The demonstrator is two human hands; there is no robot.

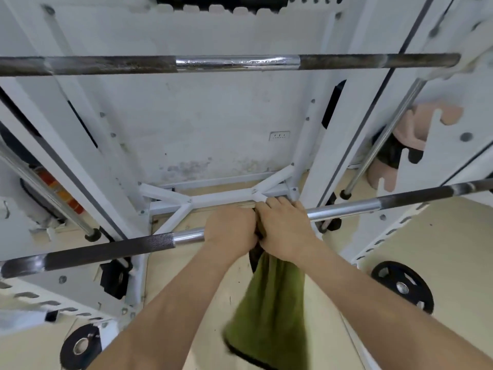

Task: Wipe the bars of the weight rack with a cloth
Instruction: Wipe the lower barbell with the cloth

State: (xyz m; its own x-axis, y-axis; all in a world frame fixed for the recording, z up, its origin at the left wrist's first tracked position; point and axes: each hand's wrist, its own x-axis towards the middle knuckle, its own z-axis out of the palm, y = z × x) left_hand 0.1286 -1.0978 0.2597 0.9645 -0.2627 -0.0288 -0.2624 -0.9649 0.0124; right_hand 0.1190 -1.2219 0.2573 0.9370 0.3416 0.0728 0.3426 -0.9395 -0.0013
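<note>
Both hands are on the lower barbell (342, 210), a steel bar with chrome smooth stretches and dark knurled grip sections. It runs across the view, low at the left and higher at the right, and rests in the white metal weight rack (333, 129).

The left hand (230, 231) has its fingers curled over the chrome part and grips the lower barbell. The right hand (282, 231) sits just beside it, touching it, with fingers curled over the bar and holding the olive-green cloth (266, 303) bunched against it. A dark fold of the cloth shows in the seam between the two hands. The rest hangs loose below the bar, between the forearms, with a dark hem at the bottom edge; the lower corner is blurred. Cannot tell whether the left hand also has cloth under it.

The upper barbell (234, 62), of the same make with a chrome centre and rusty-dark ends, lies level across the rack, well above the hands. Slanted chrome guide rods stand at the left (48, 193) and right (386, 134). The white base brace (221, 198) of the rack is on the beige floor (426, 249), behind the hands.

One black round weight plate (402, 285) lies on the floor at the right, another (80, 345) at the lower left by the rack. The white scuffed wall (213, 116) behind has a socket plate (279, 135).
</note>
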